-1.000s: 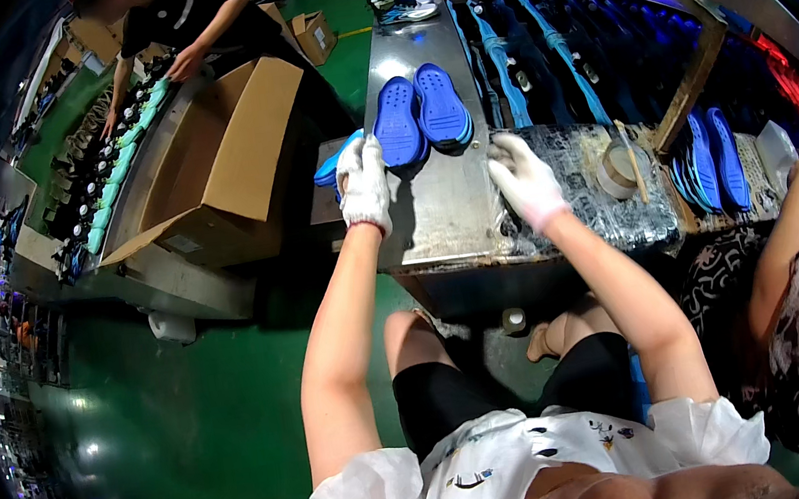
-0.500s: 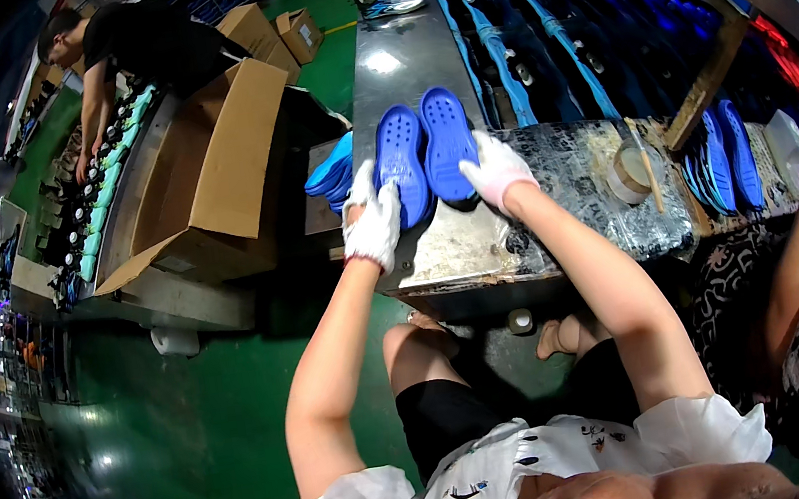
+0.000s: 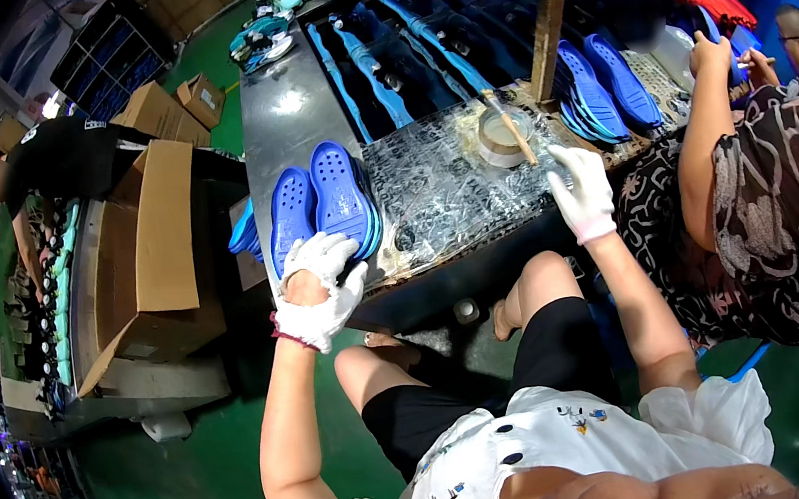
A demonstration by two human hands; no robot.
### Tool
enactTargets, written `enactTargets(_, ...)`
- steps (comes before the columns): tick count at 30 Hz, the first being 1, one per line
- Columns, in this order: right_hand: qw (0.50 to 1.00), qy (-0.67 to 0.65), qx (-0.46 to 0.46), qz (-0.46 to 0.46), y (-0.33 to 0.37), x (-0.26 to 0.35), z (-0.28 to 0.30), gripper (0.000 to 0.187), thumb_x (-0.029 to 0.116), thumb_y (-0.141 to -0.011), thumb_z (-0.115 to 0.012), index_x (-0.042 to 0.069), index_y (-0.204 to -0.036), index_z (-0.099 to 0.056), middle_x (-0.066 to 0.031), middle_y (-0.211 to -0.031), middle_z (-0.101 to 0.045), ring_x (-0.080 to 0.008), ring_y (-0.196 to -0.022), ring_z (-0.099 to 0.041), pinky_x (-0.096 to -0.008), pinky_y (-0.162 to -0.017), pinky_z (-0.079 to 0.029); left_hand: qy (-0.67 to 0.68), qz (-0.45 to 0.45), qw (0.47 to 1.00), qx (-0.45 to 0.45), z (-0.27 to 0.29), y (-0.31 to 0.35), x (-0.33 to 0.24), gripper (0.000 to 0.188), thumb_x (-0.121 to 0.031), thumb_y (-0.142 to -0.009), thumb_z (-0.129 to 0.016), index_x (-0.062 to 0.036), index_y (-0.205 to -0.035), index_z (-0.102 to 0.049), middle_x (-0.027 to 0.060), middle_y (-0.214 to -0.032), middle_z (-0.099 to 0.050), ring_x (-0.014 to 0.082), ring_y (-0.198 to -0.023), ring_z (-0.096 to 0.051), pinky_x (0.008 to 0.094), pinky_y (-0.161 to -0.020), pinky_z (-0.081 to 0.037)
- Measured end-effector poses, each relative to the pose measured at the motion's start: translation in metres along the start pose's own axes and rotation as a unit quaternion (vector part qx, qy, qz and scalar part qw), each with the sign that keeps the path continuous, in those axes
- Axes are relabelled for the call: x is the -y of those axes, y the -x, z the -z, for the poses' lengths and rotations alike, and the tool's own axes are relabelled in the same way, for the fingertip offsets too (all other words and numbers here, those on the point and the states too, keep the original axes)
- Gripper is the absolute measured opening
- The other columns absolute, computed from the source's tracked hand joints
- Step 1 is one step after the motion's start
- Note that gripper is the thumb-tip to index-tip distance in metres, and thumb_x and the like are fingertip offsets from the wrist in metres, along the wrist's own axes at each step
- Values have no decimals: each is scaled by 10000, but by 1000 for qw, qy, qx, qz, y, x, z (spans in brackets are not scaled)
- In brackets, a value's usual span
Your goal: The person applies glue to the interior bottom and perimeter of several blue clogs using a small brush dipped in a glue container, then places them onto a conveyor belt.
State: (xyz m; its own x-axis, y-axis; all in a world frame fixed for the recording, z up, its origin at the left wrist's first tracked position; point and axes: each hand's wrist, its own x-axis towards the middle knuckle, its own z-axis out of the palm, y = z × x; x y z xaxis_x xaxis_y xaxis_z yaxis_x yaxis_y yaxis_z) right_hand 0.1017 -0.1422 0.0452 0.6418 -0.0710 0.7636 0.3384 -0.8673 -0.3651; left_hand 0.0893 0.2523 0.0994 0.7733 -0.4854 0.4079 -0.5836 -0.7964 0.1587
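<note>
A pair of blue shoe soles with holes, the left sole point(image 3: 292, 213) and the right sole point(image 3: 338, 192), lies side by side on the metal bench; more soles show under the right one. My left hand point(image 3: 319, 285), in a white knitted glove with a red cuff, rests at their near ends, fingers loosely spread and thumb apart. Gloved as well, my right hand point(image 3: 581, 187) hovers open just right of a round pot point(image 3: 503, 138), holding nothing. Across the pot lies a wooden-handled brush point(image 3: 510, 126). Beyond that hand stand further blue soles point(image 3: 622, 84).
A conveyor point(image 3: 414, 56) carrying blue strips runs behind the bench, with a wooden post point(image 3: 551, 18) at its edge. An open cardboard box point(image 3: 160, 231) stands left. One co-worker point(image 3: 64, 157) bends over another line there; a person in a patterned top point(image 3: 763, 171) sits close on my right.
My view has turned to the right. Both hands were at the sides of the sole pair; my right hand has let go and moved right past the pot. My left hand stays by the soles' near ends.
</note>
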Motion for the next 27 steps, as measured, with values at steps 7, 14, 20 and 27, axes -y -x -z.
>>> enactTargets(7,990,37,62,120,-40,-5,-29,577,168,-664,-780,234,-1218,-629,-35,-940,-593,-259,-873,-555,-386,-763,-448,-141,-54,986,74,0,0,15,254,-159,-734,-680,-92,-975,-636,80,-1041,-640,283,-1013,-589,448,-925,-433)
enactTargets(14,981,-103,-67,150,-55,2,-20,328,67,-755,-736,82,-1078,-685,-94,-908,-647,-274,-821,-586,-361,-736,-482,-101,-68,992,1,5,1,13,173,-145,-737,-695,-82,-890,-646,100,-951,-659,302,-944,-623,423,-831,-491)
enactTargets(20,948,-275,-102,-120,-89,9,1,128,129,-887,-661,24,-960,-663,-62,-812,-660,-120,-705,-607,-250,-674,-487,318,288,900,-73,15,12,-13,177,41,-767,-676,7,-938,-648,229,-1329,-475,257,-1044,-627,344,-794,-529)
enactTargets(27,990,-101,40,-86,-111,2,2,247,295,-906,-604,55,-858,-639,-138,-780,-668,-329,-758,-649,-389,-667,-497,640,375,656,-143,14,17,-22,139,-69,-805,-690,-10,-888,-596,82,-823,-625,150,-669,-587,291,-722,-539)
